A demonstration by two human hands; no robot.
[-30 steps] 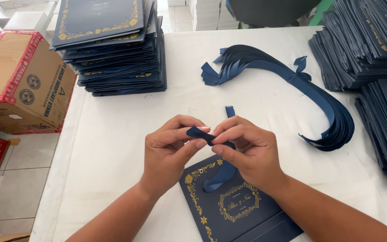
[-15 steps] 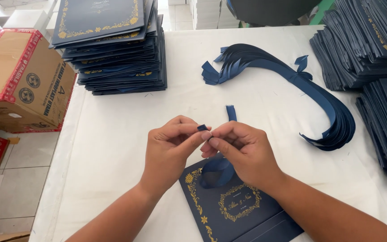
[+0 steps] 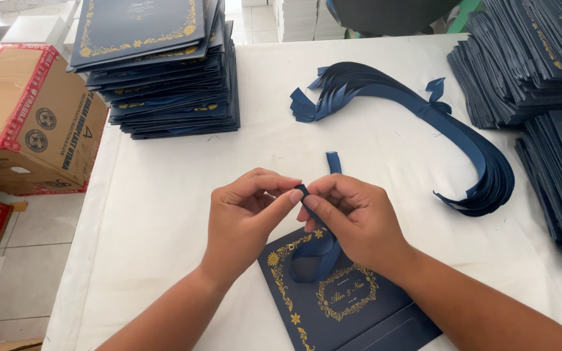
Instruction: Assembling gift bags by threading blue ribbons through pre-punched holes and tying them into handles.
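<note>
The bench (image 3: 164,214) has a white cover. A tall stack of dark blue cards (image 3: 164,71) stands at its far left corner, more stacks (image 3: 541,78) lie along the right edge, and a bundle of blue ribbons (image 3: 424,117) curves between them. One blue card (image 3: 339,305) with gold ornament lies at the near edge. Above it, the left hand (image 3: 245,218) and the right hand (image 3: 352,218) meet, and the fingers of both are pinched together on a blue ribbon (image 3: 320,250) that loops down to the card.

Navy ribbon (image 3: 323,250); navy card (image 3: 343,305), gold floral border; white table (image 3: 164,195); brown carton (image 3: 27,117), red tape edges, far left.
</note>
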